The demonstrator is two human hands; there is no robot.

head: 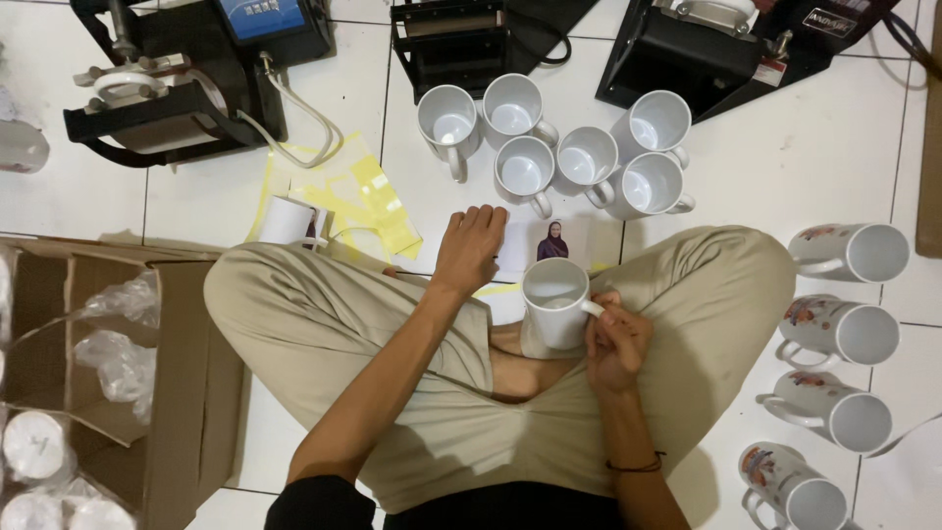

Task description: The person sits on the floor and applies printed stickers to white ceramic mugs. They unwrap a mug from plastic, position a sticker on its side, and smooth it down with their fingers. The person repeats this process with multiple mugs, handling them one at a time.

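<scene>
I sit cross-legged on a white tiled floor. My right hand [615,344] grips the handle of a plain white mug [555,302] held upright over my lap. My left hand [469,247] reaches forward, fingers resting on a printed sheet [561,241] with a portrait photo, lying on the floor in front of my legs. Several empty white mugs [549,147] stand clustered just beyond the sheet. A wrapped mug [290,220] lies left of my left hand on yellow tape strips [368,191].
Three black mug press machines [186,88] [471,39] [726,49] stand along the far side. Several printed mugs [844,334] lie in a column on the right. An open cardboard box [108,383] with bagged mugs sits at left.
</scene>
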